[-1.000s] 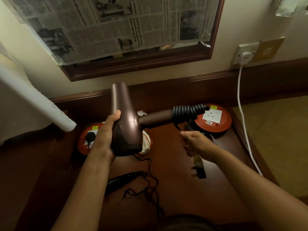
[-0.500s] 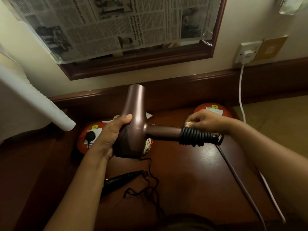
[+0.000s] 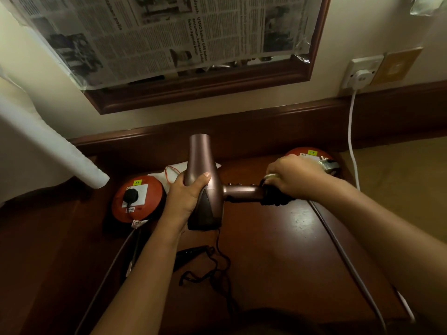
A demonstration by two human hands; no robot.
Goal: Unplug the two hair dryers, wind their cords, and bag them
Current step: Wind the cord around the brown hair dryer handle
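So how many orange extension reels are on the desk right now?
2. The left reel sits beside the left hand, a black plug in it; the right reel is partly hidden behind the right hand.

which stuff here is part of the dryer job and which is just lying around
Part of the job:
- bronze hair dryer, held by left hand
- wound cord on its handle, gripped by right hand
- black hair dryer on the desk, cord loose
- black plug in the left red reel

Lying about:
- newspaper over the mirror
- white wall plug
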